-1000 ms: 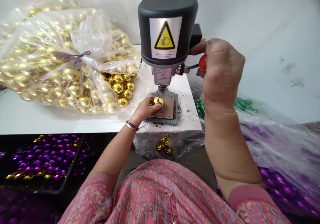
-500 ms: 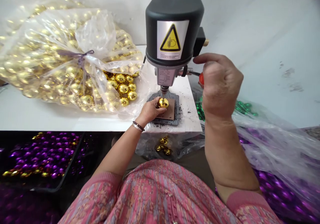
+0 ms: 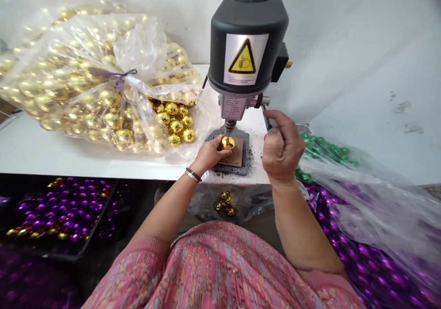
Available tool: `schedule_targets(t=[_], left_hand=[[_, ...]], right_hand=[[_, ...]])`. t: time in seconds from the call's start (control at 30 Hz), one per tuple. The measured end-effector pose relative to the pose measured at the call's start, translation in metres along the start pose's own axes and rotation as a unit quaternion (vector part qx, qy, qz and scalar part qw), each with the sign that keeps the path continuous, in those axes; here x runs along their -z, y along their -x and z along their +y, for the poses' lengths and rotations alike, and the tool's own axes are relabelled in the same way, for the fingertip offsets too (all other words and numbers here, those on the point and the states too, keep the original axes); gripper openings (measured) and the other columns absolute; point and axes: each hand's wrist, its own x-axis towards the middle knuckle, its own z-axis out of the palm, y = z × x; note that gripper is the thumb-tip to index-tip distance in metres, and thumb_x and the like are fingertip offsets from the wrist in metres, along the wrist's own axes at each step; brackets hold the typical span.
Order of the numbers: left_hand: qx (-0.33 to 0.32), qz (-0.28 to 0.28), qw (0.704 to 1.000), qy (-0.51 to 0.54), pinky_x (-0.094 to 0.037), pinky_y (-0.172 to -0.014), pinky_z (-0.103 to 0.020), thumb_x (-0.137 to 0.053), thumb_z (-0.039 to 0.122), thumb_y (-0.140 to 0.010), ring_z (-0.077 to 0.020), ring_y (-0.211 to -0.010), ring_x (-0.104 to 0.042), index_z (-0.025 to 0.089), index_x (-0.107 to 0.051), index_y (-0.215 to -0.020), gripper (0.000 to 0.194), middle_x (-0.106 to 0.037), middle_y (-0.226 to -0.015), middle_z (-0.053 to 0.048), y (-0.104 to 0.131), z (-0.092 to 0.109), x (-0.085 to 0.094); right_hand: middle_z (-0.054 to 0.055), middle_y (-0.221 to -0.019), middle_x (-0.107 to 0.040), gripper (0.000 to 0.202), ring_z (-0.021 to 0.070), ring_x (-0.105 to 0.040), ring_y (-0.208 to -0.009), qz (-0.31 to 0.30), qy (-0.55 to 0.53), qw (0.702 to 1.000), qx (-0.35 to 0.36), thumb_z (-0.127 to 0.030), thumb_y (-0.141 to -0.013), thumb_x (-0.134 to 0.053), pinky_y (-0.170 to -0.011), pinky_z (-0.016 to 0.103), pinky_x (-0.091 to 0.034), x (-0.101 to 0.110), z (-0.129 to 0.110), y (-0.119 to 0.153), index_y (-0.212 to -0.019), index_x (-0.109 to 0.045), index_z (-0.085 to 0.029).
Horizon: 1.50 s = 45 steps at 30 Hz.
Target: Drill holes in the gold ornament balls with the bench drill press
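A black drill press (image 3: 248,37) with a yellow warning label stands at the table's edge. Its chuck (image 3: 230,124) is right above a shiny gold ball (image 3: 228,143). My left hand (image 3: 208,154) pinches that ball from the left, over a brown board (image 3: 234,158) on the grey base. Dark shavings lie around the base. My right hand (image 3: 283,148) is closed round the press's feed handle, to the right of the machine; the knob is almost wholly hidden by the fingers, with a bit of red showing.
A big clear bag of gold balls (image 3: 69,88) fills the table's left side. Purple balls (image 3: 65,208) are in a black container below left. Green balls (image 3: 324,150) and bagged purple balls (image 3: 372,258) lie at the right. A few gold balls (image 3: 225,203) sit in plastic below the edge.
My right hand has come down with the handle, toward the table. The view has shifted slightly, and my left hand still holds the gold ball under the chuck.
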Motion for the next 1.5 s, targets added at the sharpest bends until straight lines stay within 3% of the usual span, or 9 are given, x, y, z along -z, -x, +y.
schedule_targets(t=[0.27,0.6,0.7,0.9,1.13,1.23,1.37,1.43,1.5], left_hand=[[-0.004,-0.003,1.000,0.013,-0.048,-0.074,-0.028,-0.070,0.034,-0.081,-0.0216,-0.086,-0.067,0.018,-0.062,-0.128,0.051,-0.075,-0.099,-0.005,0.001,0.000,-0.001],[-0.004,0.011,1.000,0.023,-0.048,-0.076,-0.029,-0.071,0.036,-0.079,-0.0226,-0.087,-0.067,0.019,-0.065,-0.125,0.050,-0.075,-0.099,-0.005,0.001,-0.002,-0.002],[-0.008,0.014,0.999,0.047,-0.048,-0.075,-0.028,-0.072,0.035,-0.077,-0.0212,-0.086,-0.067,0.020,-0.065,-0.123,0.049,-0.074,-0.097,-0.003,-0.001,-0.004,-0.004],[-0.024,0.030,0.996,0.086,-0.049,-0.074,-0.028,-0.072,0.033,-0.076,-0.0199,-0.086,-0.066,0.015,-0.064,-0.118,0.046,-0.073,-0.099,-0.005,0.008,-0.006,-0.003],[-0.054,-0.100,0.988,0.103,-0.054,-0.081,-0.029,-0.079,0.035,-0.072,-0.0191,-0.088,-0.068,0.015,-0.059,-0.137,0.071,-0.072,-0.122,-0.011,0.060,-0.014,0.018],[-0.021,-0.017,0.997,0.075,-0.054,-0.090,-0.034,-0.071,0.037,-0.082,-0.0229,-0.099,-0.069,0.015,-0.063,-0.133,0.056,-0.070,-0.128,-0.013,0.064,-0.025,0.029],[0.054,0.148,0.986,-0.049,-0.045,-0.107,-0.038,-0.053,0.017,-0.090,-0.0269,-0.123,-0.061,0.010,-0.062,-0.131,0.042,-0.067,-0.130,-0.018,0.040,-0.043,0.046],[0.078,0.171,0.977,-0.104,-0.044,-0.108,-0.038,-0.048,0.009,-0.089,-0.0266,-0.127,-0.058,0.012,-0.059,-0.134,0.047,-0.063,-0.136,-0.019,0.025,-0.050,0.053],[0.094,0.150,0.973,-0.145,-0.047,-0.103,-0.038,-0.044,0.007,-0.088,-0.0272,-0.124,-0.060,0.014,-0.057,-0.136,0.050,-0.059,-0.140,-0.018,0.012,-0.052,0.058]], right_hand=[[0.004,-0.091,-0.072,0.036,0.0115,-0.058,-0.073,0.046,0.043,0.997,0.034,-0.022,-0.093,-0.041,-0.075,0.028,-0.052,-0.006,0.008,0.010,-0.114,-0.070,-0.019],[0.004,-0.086,-0.070,0.037,0.0125,-0.058,-0.073,0.042,0.001,0.999,0.018,-0.023,-0.091,-0.042,-0.072,0.029,-0.050,-0.013,0.020,0.024,-0.111,-0.072,-0.018],[0.002,-0.074,-0.064,0.038,0.0103,-0.055,-0.067,0.062,-0.026,0.998,-0.021,-0.025,-0.092,-0.039,-0.067,0.027,-0.047,-0.007,0.002,-0.001,-0.106,-0.073,-0.018],[-0.002,-0.060,-0.048,0.039,0.0066,-0.045,-0.056,0.037,-0.138,0.969,-0.203,-0.034,-0.088,-0.041,-0.055,0.024,-0.037,0.000,-0.028,-0.083,-0.089,-0.074,-0.014],[-0.003,-0.056,-0.043,0.038,0.0058,-0.039,-0.050,0.054,-0.151,0.958,-0.238,-0.032,-0.084,-0.039,-0.049,0.024,-0.033,-0.006,-0.028,-0.091,-0.080,-0.070,-0.011],[-0.002,-0.057,-0.045,0.037,0.0065,-0.040,-0.049,0.063,-0.147,0.957,-0.243,-0.030,-0.084,-0.038,-0.046,0.025,-0.030,-0.007,-0.030,-0.090,-0.075,-0.069,-0.011],[-0.002,-0.055,-0.044,0.035,0.0072,-0.039,-0.047,0.064,-0.145,0.957,-0.245,-0.026,-0.084,-0.037,-0.045,0.027,-0.030,-0.008,-0.030,-0.091,-0.071,-0.067,-0.012],[-0.002,-0.055,-0.045,0.035,0.0073,-0.039,-0.047,0.062,-0.141,0.959,-0.239,-0.026,-0.085,-0.038,-0.046,0.026,-0.031,-0.008,-0.027,-0.091,-0.071,-0.067,-0.013],[-0.002,-0.056,-0.047,0.036,0.0071,-0.041,-0.048,0.058,-0.136,0.961,-0.234,-0.028,-0.086,-0.038,-0.047,0.025,-0.033,-0.008,-0.024,-0.090,-0.072,-0.067,-0.013]])
